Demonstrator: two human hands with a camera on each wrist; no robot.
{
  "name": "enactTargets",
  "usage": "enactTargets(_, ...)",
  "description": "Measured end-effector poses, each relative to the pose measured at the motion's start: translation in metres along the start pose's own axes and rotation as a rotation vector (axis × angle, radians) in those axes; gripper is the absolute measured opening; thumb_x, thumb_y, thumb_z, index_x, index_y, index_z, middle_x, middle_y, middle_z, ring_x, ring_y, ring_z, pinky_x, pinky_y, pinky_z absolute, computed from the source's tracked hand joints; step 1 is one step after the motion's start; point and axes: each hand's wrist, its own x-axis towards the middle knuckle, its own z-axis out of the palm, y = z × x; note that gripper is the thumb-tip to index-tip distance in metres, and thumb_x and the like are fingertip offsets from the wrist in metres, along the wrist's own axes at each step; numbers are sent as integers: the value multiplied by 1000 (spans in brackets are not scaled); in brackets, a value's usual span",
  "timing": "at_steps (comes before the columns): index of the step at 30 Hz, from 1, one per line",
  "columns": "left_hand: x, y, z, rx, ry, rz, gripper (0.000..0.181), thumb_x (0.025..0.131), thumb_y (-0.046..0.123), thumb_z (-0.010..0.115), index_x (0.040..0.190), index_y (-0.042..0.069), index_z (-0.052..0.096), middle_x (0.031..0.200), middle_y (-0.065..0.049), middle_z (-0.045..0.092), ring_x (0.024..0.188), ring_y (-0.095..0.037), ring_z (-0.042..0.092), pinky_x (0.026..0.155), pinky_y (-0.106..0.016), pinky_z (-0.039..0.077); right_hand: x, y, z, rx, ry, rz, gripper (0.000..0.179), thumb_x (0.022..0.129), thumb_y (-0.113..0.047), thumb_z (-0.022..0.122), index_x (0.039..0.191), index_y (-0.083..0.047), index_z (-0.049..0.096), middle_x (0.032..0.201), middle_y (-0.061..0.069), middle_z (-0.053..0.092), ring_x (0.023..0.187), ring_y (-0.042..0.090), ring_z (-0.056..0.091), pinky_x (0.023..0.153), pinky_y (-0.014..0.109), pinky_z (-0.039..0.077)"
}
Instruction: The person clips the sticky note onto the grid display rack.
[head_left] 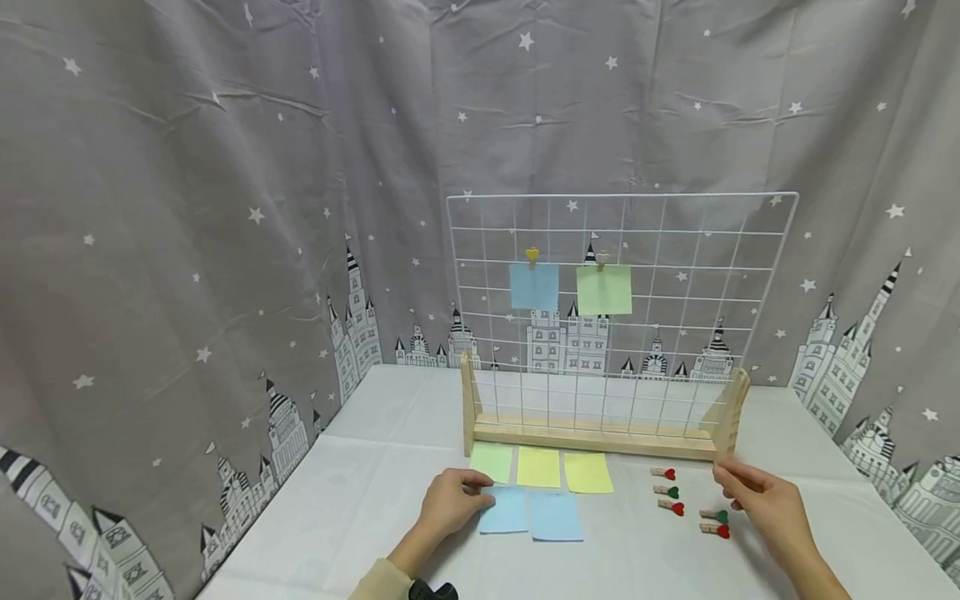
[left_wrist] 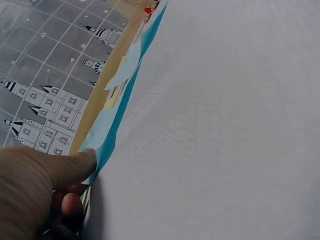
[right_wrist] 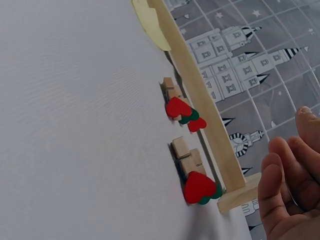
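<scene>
My left hand [head_left: 453,502] is at the left edge of a blue sticky note [head_left: 504,510]. In the left wrist view its thumb lies over the corner of that note, with fingers beneath, pinching it. A second blue sticky note [head_left: 556,517] lies just to the right. Above the clothespins, near the stand's right foot, my right hand [head_left: 768,508] has its fingers loosely bent and nothing visible between them. Nearest to it are a green-heart clothespin [head_left: 714,516] and a red-heart clothespin [head_left: 715,530]. Three more heart clothespins [head_left: 667,492] lie further left in a column.
Behind the notes stands a white wire grid [head_left: 678,312] on a wooden base [head_left: 592,437]. Clipped to it are a blue note [head_left: 534,287] and a green note [head_left: 604,291]. A green note [head_left: 491,462] and two yellow notes [head_left: 538,467] lie before the base.
</scene>
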Motion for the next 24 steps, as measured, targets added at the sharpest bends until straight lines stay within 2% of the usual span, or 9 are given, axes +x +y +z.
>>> enactTargets(6, -1, -1, 1, -11, 14, 24, 7, 85, 21, 83, 90, 22, 80, 81, 11, 73, 75, -6, 63, 70, -32, 51, -2, 6, 1, -8, 15, 14, 71, 90, -54, 75, 137, -1, 65, 87, -12, 77, 74, 9, 66, 68, 26, 51)
enactTargets(11, 0, -2, 1, -16, 16, 13, 5, 86, 21, 82, 89, 23, 79, 85, 11, 75, 76, -5, 63, 70, -30, 51, -1, 9, 2, 18, 20, 28, 69, 91, -50, 76, 138, 1, 63, 85, -14, 75, 73, 8, 65, 67, 27, 52)
enactTargets(19, 3, -3, -1, -76, 9, 18, 4, 87, 20, 80, 89, 22, 79, 85, 9, 76, 81, -9, 66, 75, -35, 53, 2, 13, 3, 35, 16, 43, 65, 93, -43, 76, 137, 3, 63, 82, -21, 73, 73, 6, 64, 65, 27, 52)
enactTargets(24, 7, -5, -2, -147, -2, 18, 3, 88, 16, 80, 90, 15, 78, 86, 6, 75, 82, -11, 65, 66, -26, 52, 3, 15, 3, 32, 3, 48, 62, 94, -40, 76, 136, 4, 63, 82, -19, 73, 72, 7, 65, 65, 26, 53)
